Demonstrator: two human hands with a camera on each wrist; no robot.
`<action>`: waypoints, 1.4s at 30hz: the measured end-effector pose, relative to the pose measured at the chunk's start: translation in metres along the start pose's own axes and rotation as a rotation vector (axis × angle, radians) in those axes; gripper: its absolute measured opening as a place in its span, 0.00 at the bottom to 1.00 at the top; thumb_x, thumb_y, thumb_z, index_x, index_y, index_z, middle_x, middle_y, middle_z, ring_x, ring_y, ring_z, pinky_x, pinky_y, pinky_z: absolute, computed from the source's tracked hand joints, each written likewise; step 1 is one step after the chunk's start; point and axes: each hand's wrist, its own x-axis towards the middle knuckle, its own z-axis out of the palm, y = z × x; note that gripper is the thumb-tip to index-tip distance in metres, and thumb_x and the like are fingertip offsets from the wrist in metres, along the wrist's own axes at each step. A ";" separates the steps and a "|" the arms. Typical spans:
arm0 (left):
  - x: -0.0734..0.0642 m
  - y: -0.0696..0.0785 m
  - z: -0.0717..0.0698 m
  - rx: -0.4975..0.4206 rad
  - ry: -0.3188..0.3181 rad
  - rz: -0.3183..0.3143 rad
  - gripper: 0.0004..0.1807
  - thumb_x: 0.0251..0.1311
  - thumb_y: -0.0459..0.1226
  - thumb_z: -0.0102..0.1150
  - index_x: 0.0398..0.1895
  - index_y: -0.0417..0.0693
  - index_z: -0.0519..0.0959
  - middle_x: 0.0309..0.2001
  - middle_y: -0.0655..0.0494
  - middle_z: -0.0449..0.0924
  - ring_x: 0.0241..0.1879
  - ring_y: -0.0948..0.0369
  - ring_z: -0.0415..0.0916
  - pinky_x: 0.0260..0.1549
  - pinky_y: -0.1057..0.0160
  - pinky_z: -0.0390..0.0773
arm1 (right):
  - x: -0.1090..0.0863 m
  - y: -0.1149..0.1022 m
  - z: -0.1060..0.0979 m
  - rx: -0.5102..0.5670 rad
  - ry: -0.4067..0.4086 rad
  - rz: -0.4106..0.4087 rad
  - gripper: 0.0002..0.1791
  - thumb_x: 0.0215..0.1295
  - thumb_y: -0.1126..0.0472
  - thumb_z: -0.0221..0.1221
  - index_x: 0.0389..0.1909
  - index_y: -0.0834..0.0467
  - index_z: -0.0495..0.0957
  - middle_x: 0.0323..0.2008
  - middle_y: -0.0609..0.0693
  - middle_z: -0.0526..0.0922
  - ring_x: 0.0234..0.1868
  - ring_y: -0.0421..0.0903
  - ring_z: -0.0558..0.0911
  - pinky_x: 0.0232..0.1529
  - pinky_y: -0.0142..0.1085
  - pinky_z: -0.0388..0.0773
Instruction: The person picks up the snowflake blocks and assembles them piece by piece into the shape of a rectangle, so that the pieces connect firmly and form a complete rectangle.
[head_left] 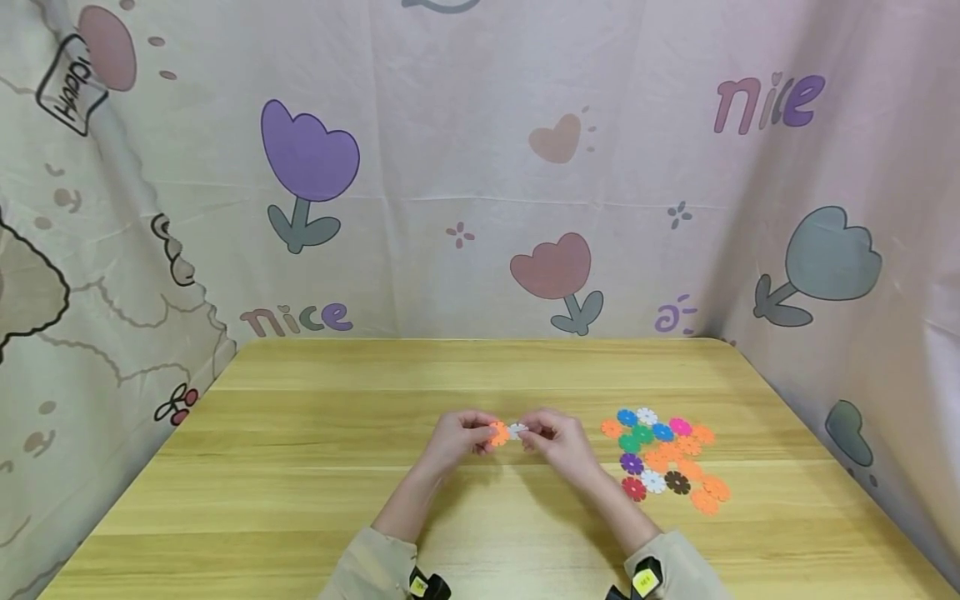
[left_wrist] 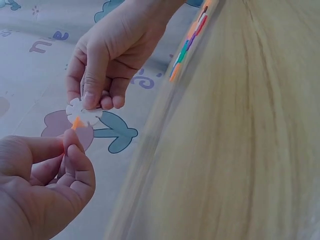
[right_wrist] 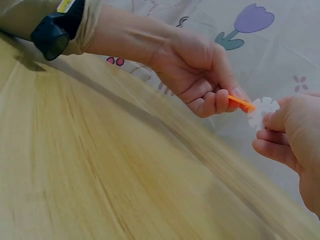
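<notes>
Pinching one orange notched plastic disc in left hand, one white notched disc in right hand, lower centre, crosswise, aligned left-to-right.

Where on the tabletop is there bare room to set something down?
Bare: the pale wooden table left of the left hand, and its far strip along the patterned cloth curtain. Crowded: right of the right hand, where flat, multicoloured, notched discs cluster.
</notes>
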 end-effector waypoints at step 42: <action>-0.001 0.006 -0.006 0.096 -0.117 0.018 0.18 0.53 0.27 0.60 0.47 0.24 0.74 0.32 0.49 0.79 0.30 0.60 0.76 0.37 0.56 0.79 | -0.002 -0.005 0.007 -0.059 0.031 0.029 0.04 0.58 0.76 0.57 0.34 0.71 0.77 0.26 0.61 0.81 0.28 0.62 0.79 0.28 0.43 0.79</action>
